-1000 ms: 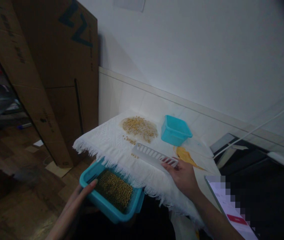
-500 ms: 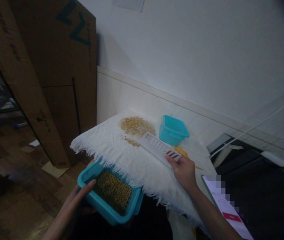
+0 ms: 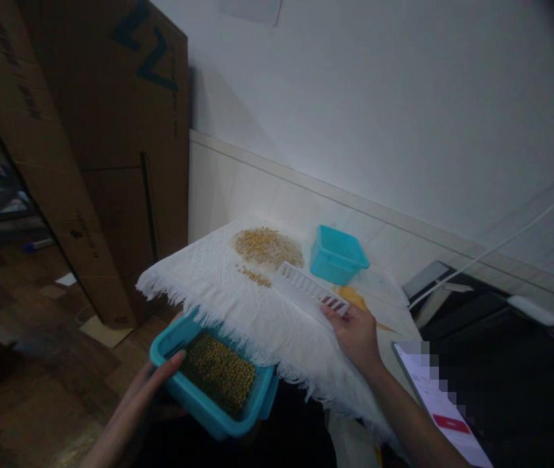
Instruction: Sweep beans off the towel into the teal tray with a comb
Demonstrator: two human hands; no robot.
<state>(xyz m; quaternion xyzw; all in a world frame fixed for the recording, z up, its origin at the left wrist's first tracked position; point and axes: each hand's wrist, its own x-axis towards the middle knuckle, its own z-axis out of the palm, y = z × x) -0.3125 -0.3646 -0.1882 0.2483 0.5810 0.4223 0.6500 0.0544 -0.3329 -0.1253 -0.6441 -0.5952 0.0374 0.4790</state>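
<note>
My left hand [image 3: 152,390] grips the rim of a teal plastic tub [image 3: 193,398] filled with yellowish beans [image 3: 218,373], held just under the fringed front edge of a white towel [image 3: 238,309]. My right hand [image 3: 354,335] is closed on one end of a white slotted plastic scraper [image 3: 306,290], which lies slanted on the towel. The scraper's far end sits beside a small trail of beans below the bean pile [image 3: 267,246] at the towel's back.
A second, empty-looking teal tub [image 3: 338,253] stands behind the scraper. A yellow wrapper [image 3: 354,298] lies to its right. A phone [image 3: 440,406] rests at bottom right. Tall cardboard boxes [image 3: 106,130] stand to the left, a white wall and cable [image 3: 495,244] behind.
The scraper moved away from me, from the towel's front half up to the loose beans below the pile, then stayed there. The tub of beans held its place under the edge.
</note>
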